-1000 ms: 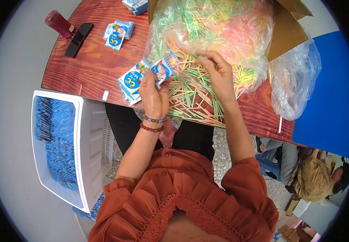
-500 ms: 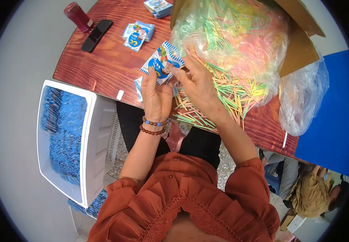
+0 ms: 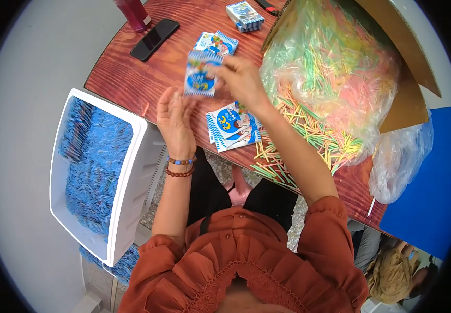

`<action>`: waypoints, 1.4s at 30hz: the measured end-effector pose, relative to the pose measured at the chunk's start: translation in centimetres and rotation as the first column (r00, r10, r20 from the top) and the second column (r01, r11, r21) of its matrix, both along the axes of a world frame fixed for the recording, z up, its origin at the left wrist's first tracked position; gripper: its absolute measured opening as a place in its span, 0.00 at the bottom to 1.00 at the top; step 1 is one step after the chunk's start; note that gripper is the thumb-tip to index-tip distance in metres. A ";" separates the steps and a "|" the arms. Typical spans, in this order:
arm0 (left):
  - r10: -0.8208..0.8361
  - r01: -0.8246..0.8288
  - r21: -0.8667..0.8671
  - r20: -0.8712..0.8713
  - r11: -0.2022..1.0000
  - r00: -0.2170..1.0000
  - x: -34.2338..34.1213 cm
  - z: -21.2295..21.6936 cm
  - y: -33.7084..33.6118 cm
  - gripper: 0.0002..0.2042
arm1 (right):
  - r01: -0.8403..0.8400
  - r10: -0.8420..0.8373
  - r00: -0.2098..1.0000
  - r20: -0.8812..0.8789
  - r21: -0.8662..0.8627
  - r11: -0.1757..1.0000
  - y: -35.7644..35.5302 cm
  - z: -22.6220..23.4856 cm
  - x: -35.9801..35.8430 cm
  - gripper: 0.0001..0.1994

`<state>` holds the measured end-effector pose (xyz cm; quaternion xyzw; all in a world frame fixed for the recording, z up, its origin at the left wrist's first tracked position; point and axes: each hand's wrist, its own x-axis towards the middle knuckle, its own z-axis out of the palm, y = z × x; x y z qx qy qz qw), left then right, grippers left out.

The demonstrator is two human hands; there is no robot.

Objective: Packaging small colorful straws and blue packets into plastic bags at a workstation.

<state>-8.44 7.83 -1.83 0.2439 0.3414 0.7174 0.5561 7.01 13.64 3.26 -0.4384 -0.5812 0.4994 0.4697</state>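
Fingers of the right hand pinch a blue-and-white packet; the left hand hangs spread, empty, just below.

Packet: small flat sachet, blue-and-white striped edges, cartoon print on the face. Pinched at its upper right corner by the right hand, held up above the desk, printed face toward the camera, roughly upright with a slight tilt. Left hand open just below it, palm up, fingertips near the lower edge, not clearly touching. Small stack of matching packets lies fanned flat at the desk's near edge, just under the right wrist.
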 end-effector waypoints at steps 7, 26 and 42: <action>-0.016 0.014 -0.008 -0.472 1.000 0.881 1.2 -1.0 -1.0 0.16 | 0.347 -0.336 0.935 0.113 -0.100 0.932 7.0 -5.4 1.0 0.13; 0.129 -0.009 0.129 -0.992 0.992 0.015 -0.2 -3.0 10.2 0.26 | 0.432 -0.537 0.775 0.334 0.340 0.835 8.2 -7.7 0.5 0.14; 0.192 0.188 0.185 -0.981 0.965 -0.017 0.6 -0.4 1.1 0.13 | 0.125 -0.261 0.814 0.520 0.282 0.951 -8.1 -3.5 6.4 0.13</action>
